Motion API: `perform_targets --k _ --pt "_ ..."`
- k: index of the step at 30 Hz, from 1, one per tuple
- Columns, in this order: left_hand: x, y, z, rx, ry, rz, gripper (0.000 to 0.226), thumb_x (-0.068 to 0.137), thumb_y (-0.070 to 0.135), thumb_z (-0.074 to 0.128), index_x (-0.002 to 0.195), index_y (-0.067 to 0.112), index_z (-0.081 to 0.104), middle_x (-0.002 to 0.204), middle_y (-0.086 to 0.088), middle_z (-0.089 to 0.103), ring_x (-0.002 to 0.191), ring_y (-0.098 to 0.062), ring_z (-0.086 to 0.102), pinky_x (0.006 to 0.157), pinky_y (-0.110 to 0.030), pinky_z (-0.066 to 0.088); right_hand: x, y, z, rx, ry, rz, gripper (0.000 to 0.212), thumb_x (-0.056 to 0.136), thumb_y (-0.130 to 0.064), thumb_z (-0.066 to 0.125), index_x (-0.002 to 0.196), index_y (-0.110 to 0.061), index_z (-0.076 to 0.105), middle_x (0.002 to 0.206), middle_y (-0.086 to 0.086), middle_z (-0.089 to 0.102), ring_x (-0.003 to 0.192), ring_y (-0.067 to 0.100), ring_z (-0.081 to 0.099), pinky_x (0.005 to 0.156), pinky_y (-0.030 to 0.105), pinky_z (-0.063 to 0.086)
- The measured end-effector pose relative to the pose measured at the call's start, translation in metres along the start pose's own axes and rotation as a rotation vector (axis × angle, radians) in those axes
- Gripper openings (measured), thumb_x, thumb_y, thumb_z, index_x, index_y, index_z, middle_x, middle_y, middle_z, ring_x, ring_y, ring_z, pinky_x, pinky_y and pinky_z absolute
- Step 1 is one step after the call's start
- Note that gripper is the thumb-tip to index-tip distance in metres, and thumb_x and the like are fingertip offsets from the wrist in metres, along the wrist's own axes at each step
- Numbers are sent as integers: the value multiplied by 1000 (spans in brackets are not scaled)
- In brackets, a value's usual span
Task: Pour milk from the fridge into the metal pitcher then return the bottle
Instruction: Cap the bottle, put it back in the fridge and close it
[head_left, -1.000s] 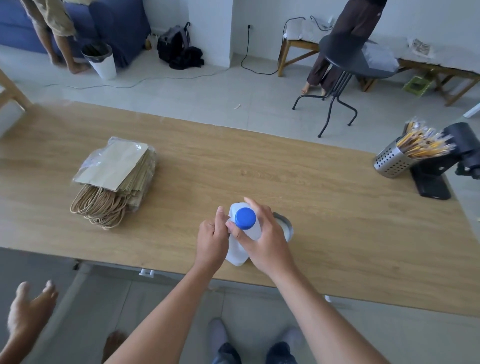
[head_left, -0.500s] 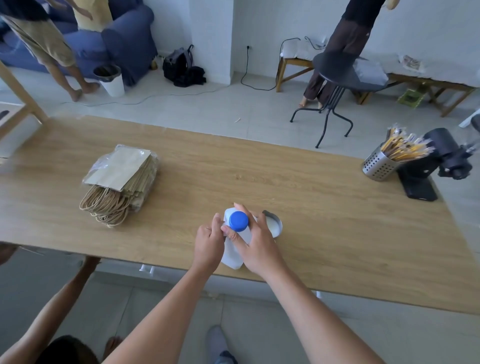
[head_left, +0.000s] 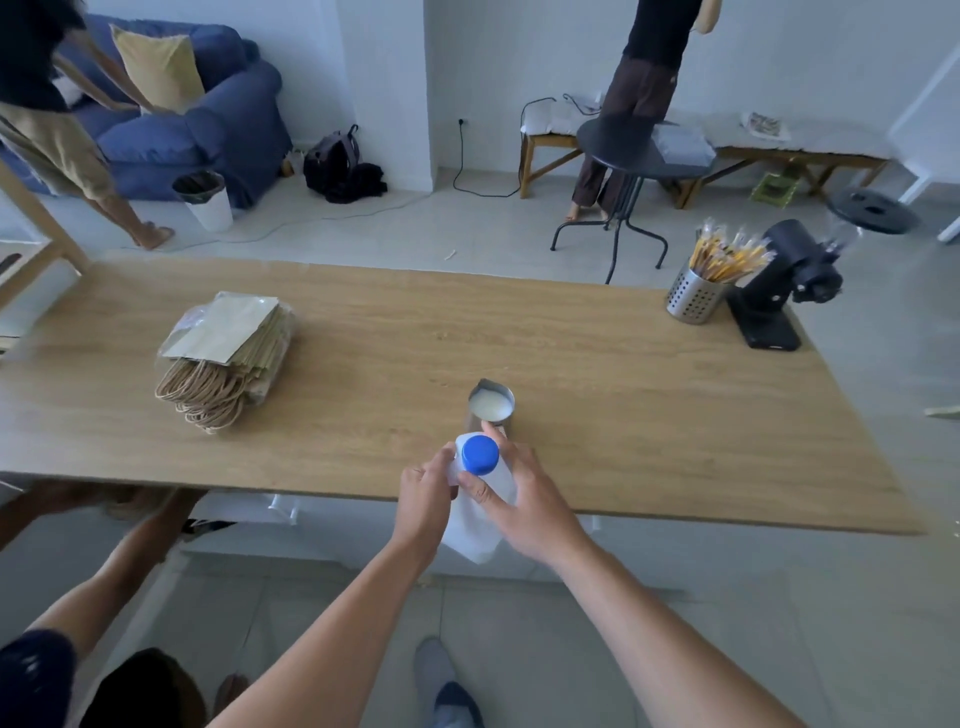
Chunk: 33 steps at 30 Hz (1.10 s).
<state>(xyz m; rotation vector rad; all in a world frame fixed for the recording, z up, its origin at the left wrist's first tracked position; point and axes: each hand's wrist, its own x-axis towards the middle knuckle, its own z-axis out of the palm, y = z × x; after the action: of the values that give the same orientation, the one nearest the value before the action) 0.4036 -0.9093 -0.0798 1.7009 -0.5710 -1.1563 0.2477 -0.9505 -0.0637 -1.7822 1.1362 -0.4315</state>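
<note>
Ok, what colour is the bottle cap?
The cap is blue, atop the white bottle; head view shows it best.

The milk bottle (head_left: 475, 535), white plastic with its blue cap (head_left: 480, 454) on, is gripped between the left hand (head_left: 423, 496) and the right hand (head_left: 530, 499) at the near edge of the wooden table (head_left: 649, 415). Its base seems to hang clear of the tabletop, though the hands hide much of it. Just beyond stands the metal pitcher (head_left: 491, 405), upright, holding white milk.

Long wooden table (head_left: 623, 415), carrying metal pitcher (head_left: 487, 387) with milk (head_left: 491, 406), stack of paper bags (head_left: 228, 353), perforated cup (head_left: 693, 301) of sticks, black grinder (head_left: 779, 296).
</note>
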Motion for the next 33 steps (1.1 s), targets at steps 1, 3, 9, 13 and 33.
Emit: perform_targets --k 1,3,9,13,33 --pt "-11 0 3 -19 -12 -8 31 103 39 53 88 16 66 77 -9 45 68 -16 45 79 -39 40 -11 4 -3 17 -1 9 86 102 -68 68 174 -55 22 168 -24 35 152 -10 33 121 24 29" --pt "-30 0 11 -63 -6 -38 36 103 36 53 87 7 67 74 -4 41 69 -19 37 73 -36 37 -32 14 -10 66 -5 15 86 105 -65 66 175 -53 18 169 -34 31 153 -19 27 122 22 25" --pt "-78 0 43 -14 -75 -40 38 108 32 53 86 5 68 64 5 40 59 -14 35 63 -28 34 -93 36 -31 318 64 116 55 118 -48 41 173 -52 30 174 -38 28 162 -12 23 133 31 21" --pt "-102 1 66 10 -157 -11 44 99 40 56 82 2 69 73 -2 39 67 -20 33 65 -32 33 -122 51 -40 332 217 168 59 108 -74 38 160 -49 51 160 -29 56 151 -1 50 131 43 37" --pt "-143 19 180 392 -799 47 41 100 34 55 61 22 50 64 4 42 59 -20 39 62 -32 32 -248 65 -79 458 828 449 44 111 -70 44 141 -46 66 132 -23 75 125 1 70 115 39 52"
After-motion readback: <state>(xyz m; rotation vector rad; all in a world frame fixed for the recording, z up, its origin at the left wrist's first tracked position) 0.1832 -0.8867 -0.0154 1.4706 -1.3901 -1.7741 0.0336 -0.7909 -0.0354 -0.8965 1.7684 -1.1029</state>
